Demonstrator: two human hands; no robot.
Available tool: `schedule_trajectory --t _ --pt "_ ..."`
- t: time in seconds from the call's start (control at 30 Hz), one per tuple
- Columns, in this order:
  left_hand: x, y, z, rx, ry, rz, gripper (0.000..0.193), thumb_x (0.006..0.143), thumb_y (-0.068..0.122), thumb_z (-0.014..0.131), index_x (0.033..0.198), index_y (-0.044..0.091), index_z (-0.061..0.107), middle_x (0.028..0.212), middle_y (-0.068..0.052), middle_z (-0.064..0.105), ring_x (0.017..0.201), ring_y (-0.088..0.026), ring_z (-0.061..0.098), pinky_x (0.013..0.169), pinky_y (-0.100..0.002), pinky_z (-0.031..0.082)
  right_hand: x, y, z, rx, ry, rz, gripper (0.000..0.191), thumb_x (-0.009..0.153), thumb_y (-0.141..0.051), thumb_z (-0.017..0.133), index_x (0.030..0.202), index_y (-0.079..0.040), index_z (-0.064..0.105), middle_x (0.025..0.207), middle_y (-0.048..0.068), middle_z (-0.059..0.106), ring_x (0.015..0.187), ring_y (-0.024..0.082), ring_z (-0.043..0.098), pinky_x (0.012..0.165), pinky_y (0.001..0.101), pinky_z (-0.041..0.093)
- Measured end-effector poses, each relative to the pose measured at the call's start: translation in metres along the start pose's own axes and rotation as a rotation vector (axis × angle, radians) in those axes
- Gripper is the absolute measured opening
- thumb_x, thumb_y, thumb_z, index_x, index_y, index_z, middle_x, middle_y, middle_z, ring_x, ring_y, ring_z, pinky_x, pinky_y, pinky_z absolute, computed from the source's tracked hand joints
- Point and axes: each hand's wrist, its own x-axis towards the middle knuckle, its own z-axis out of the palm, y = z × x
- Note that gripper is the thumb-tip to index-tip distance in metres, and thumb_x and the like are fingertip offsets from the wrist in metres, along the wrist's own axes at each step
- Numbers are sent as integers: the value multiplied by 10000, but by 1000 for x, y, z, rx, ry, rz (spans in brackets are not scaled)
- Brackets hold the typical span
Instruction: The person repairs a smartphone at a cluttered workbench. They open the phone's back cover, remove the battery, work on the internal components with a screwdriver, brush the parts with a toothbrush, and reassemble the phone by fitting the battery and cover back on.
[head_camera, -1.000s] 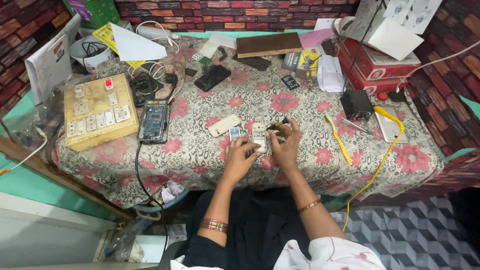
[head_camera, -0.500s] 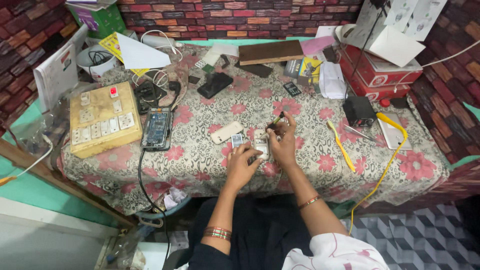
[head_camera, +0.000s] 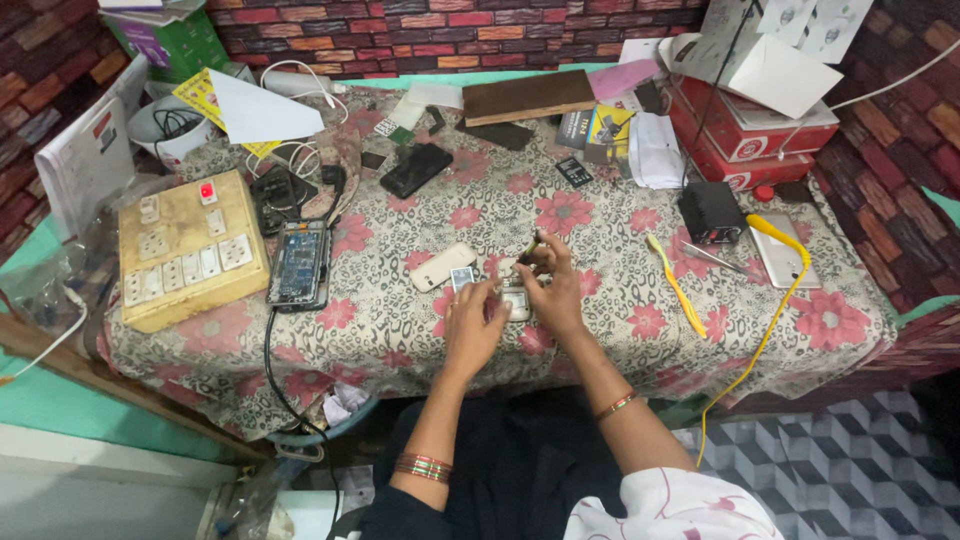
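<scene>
**Head view: small handset pinned and worked at the near middle of the bench**

Head view, grip first. The left hand (head_camera: 472, 325) lies palm down with its fingers closed over the lower left part of a small pale handset (head_camera: 515, 300), pressing it to the floral cloth (head_camera: 620, 330); in my judgement this steadies the unit against tool pressure. The right hand (head_camera: 553, 290) pinches a slim screwdriver (head_camera: 530, 248) between thumb and fingers, the shaft angled down-left toward the handset's upper end, while its lower fingers rest against the handset's right edge. Whether the tip is seated cannot be told.

Orientation: the handset lies flat, its long axis running roughly away from the person. Which end is the top is hidden by the fingers.

Surroundings: a small blue-grey part (head_camera: 461, 277) lies just beside the left fingertips, and a white back cover (head_camera: 443, 266) just beyond it, both within reach. Further left sit an opened phone with bare board (head_camera: 298, 262) and a wooden socket board (head_camera: 190, 250). To the right lie a yellow-handled tool (head_camera: 672, 285), well apart, and a small black box (head_camera: 711, 211).
</scene>
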Motion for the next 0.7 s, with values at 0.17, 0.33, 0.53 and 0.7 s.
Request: schedule_trajectory --t 0.17,0.33,0.53,0.7 --pt "24 7 5 111 152 87 434 867 232 759 1270 102 666 1113 -76 693 1059 -322 609 909 -490 462 -5 -4 0 -112 4 -65 552 971 -65 729 1449 -127 460 1115 98 751 972 202 738 852 341 580" --pt "40 16 7 -148 123 165 573 890 126 749 1431 114 560 1134 -108 694 990 -283 638 847 -392 536 -6 -13 -4 -90 -74 -58 513 1016 -88 653 1506 -118 501 1318 162 657 1213 289 678 1026 390 526" --pt "44 15 14 -172 127 219 649 983 107 675 1580 137 423 1075 -153 701 935 -306 683 800 -428 539 3 -24 -5 -201 -98 -181 619 972 -191 692 1535 -91 455 1394 179 600 1317 343 533 1128 453 428" --pt "37 5 21 -91 280 141 664 1041 146 630 1621 101 311 1089 -190 690 971 -348 690 804 -457 538 4 -29 -4 -118 -12 -34 752 1015 -190 667 1629 -93 244 1368 134 648 1283 294 590 1086 421 454"
